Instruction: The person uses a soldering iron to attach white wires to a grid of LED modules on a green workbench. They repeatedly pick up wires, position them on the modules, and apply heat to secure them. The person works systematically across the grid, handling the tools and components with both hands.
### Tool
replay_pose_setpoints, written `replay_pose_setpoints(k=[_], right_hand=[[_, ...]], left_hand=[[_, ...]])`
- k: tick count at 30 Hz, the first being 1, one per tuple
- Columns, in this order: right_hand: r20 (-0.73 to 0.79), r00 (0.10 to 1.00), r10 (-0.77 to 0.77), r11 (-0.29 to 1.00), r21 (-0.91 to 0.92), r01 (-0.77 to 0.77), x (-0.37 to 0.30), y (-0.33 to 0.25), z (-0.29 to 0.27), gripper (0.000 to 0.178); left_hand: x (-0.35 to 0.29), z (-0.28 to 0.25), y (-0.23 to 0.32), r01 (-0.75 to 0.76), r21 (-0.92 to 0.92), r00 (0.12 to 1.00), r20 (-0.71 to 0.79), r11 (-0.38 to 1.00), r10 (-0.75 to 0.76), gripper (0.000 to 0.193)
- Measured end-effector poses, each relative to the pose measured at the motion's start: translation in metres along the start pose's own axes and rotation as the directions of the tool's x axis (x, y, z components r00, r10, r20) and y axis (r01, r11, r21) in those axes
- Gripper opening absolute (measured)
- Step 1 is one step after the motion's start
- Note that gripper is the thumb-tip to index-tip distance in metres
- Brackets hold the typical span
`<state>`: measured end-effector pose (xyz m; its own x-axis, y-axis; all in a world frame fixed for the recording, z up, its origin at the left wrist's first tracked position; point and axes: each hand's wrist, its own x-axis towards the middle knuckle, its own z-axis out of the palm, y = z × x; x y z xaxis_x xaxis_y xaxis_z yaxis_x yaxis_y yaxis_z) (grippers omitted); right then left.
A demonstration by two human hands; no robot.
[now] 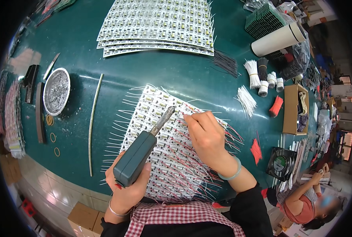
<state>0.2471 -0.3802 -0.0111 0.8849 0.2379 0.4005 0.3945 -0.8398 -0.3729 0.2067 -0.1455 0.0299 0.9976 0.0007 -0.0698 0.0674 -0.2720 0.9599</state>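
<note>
My left hand [125, 197] is wrapped round a dark green soldering gun [135, 160], whose scorched metal tip points up and away over a panel of white circuit boards [134, 132]. My right hand [205, 136] is closed in a pinch just right of that tip, low over the panel, with what looks like a thin red wire at its fingertips. Small components fill the panel in rows. White wires stick out along its left edge, while many red and white wires trail from its right and near parts.
Stacked board panels [156, 27] lie at the far side. Leftward are a metal bowl [69, 90] of silvery scraps, a thin rod [92, 130] and rubber bands. On the right are wire bundles [252, 75], a white cylinder [277, 39], a cardboard box [290, 110], a fan [281, 164] and another person [302, 201].
</note>
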Motion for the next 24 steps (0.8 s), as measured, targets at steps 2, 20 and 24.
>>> replay_pose_setpoints(k=[2,20,24], right_hand=[[-0.004,1.000,0.017,1.000,0.012,-0.017,-0.0004,-0.0008,0.0024,0.032],[0.014,1.000,-0.009,0.998,0.060,0.009,-0.0049,0.0070,0.0074,0.037],[0.020,1.000,-0.009,0.999,0.050,0.008,-0.0044,0.0069,0.0075,0.036]], left_hand=[[-0.0014,-0.0008,-0.0008,0.005,-0.001,1.000,-0.002,1.000,-0.005,0.023],[-0.0021,0.0042,-0.0067,0.001,-0.018,1.000,0.010,1.000,-0.001,0.019],[-0.0008,0.0042,-0.0056,-0.004,0.019,1.000,0.021,1.000,0.004,0.018]])
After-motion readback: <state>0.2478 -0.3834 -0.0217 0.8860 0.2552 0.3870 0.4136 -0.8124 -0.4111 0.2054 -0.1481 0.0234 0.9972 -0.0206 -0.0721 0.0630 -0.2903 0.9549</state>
